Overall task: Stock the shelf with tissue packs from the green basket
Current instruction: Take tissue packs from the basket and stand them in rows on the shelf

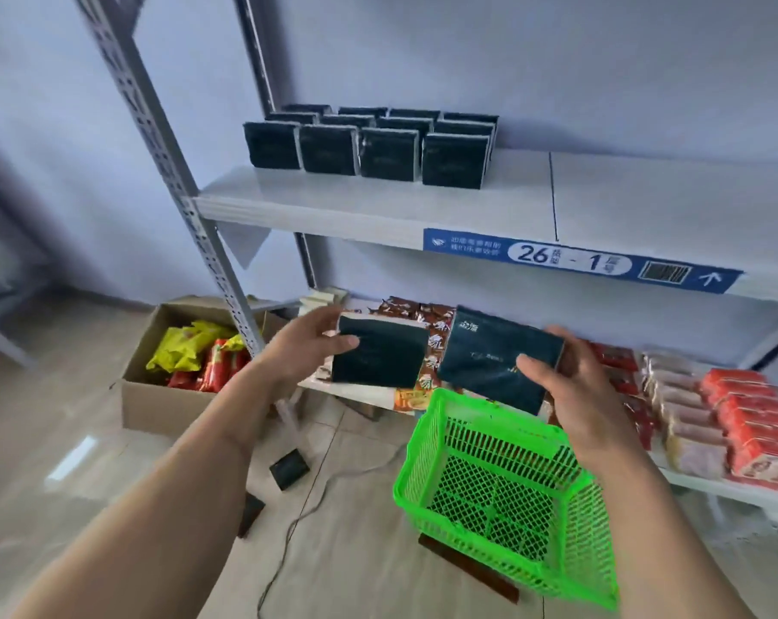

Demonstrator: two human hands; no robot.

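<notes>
Tissue packs, one in each hand, lifted out above the green basket [503,493], shelf row not finished.

Cardboard box [155,395] of snack bags sits far left on the floor, not part of the job. Left hand [298,346] is closed around the left pack [380,357], thumb across its face, held flat-on, probably to match the upright rows. Stocked packs [369,143] stand on the shelf [378,207] above, bare board to their right, likely next slot. Right hand [570,386] clamps the right pack [499,359], tilted, thumb on front. Basket looks empty, though one dark shape by its far wall is unclear.
</notes>
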